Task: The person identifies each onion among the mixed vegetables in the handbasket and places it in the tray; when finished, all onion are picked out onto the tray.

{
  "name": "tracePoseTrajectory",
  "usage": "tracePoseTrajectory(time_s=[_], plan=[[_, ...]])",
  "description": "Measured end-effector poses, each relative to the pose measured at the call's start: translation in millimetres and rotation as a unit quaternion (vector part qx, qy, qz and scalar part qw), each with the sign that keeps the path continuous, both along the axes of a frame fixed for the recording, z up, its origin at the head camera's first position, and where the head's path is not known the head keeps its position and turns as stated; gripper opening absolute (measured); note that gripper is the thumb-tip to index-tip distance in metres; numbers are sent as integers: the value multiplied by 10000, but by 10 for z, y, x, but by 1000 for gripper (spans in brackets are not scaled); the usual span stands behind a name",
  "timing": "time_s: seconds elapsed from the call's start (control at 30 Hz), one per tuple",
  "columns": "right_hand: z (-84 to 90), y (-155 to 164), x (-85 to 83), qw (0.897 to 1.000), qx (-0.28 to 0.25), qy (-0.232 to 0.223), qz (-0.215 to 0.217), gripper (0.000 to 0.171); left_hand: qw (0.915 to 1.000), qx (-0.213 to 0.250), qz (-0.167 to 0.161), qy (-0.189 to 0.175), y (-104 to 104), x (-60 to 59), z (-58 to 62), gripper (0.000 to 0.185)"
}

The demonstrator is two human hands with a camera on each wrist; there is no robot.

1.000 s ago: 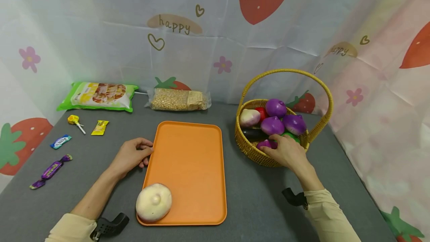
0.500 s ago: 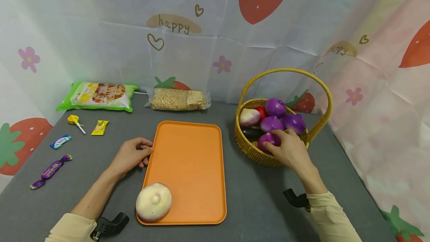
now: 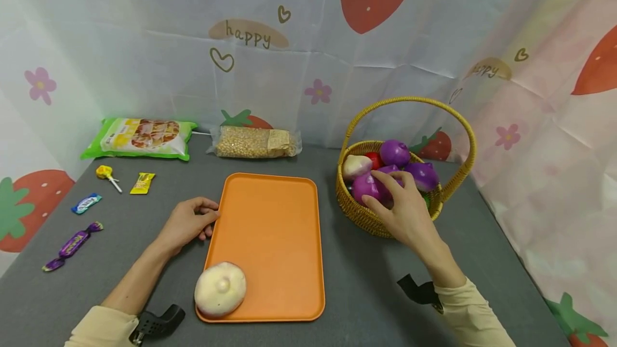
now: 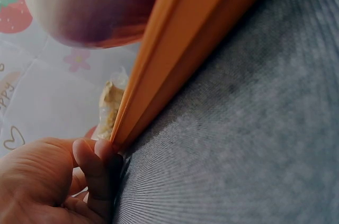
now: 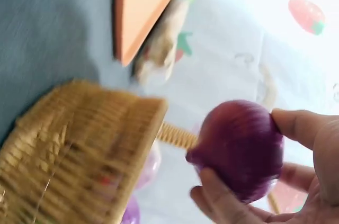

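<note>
Head view showed the right hand (image 3: pixel 409 213) with thumb and fingers parted about a glossy, round purple onion (image 3: pixel 365 187), gripping it at their tips. Below these fingers stood a round yellow woven basket (image 3: pixel 355 217) holding more purple onions (image 3: pixel 394 152). Well to their left, the left hand (image 3: pixel 185 224) pinched the rim of a rectangular orange tray (image 3: pixel 272 229) with curled fingers. Nearer the person than those fingers, a round white-and-purple bulb (image 3: pixel 220 289) sat at the tray's corner; beyond them lay a green-and-white plastic packet (image 3: pixel 142 138).

Between basket (image 3: pixel 359 218) and tray (image 3: pixel 272 229) a hand can pass freely; beyond the right hand (image 3: pixel 408 209), the tall handle (image 3: pixel 409 99) blocks the way.
</note>
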State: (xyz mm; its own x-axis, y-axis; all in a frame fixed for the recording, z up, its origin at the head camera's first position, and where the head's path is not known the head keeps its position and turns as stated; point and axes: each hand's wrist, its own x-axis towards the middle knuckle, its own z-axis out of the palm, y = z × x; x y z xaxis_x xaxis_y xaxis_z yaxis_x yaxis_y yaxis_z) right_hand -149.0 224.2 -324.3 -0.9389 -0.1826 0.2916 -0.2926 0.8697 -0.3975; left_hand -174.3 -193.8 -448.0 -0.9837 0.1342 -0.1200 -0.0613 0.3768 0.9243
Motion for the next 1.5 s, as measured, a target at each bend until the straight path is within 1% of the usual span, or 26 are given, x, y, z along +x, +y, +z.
tracePoseTrajectory(time_s=[0.1,0.23,0.33,0.43,0.53,0.67,0.77,0.97,1.07,1.2,1.3,1.5], plan=[[-16,-97,13,9982,-236,322,440,50,10000,-7,-5,-8,-2,2,-3,36],[-47,-231,23,9915,-368,734,1006,48,10000,19,-4,-14,-2,5,-4,36],[-69,-327,29,9857,-387,928,1355,49,10000,30,5,2,0,7,1,36],[-89,-424,32,9804,-435,1025,1623,50,10000,19,-2,0,2,5,6,36],[-113,-530,40,9772,-430,947,1852,51,10000,-7,2,-25,-1,2,12,36],[-161,-687,67,9762,-417,492,2072,50,10000,-59,11,-34,-3,-2,20,35],[-221,-813,82,9736,-362,287,2235,49,10000,-75,-17,3,2,-3,25,36],[-351,-1066,71,9666,-214,251,2543,50,10000,-62,-56,9,7,3,19,36],[-407,-1181,60,9634,-17,260,2670,52,9999,-96,-36,-20,3,2,13,35],[-466,-1330,50,9562,293,187,2906,55,9999,-134,-7,-47,0,0,16,33],[-493,-1437,32,9529,462,64,2997,55,9999,-155,3,-54,5,2,26,33],[-525,-1613,-19,9535,654,-208,2935,55,9998,-163,-4,-64,18,-2,33,34]])
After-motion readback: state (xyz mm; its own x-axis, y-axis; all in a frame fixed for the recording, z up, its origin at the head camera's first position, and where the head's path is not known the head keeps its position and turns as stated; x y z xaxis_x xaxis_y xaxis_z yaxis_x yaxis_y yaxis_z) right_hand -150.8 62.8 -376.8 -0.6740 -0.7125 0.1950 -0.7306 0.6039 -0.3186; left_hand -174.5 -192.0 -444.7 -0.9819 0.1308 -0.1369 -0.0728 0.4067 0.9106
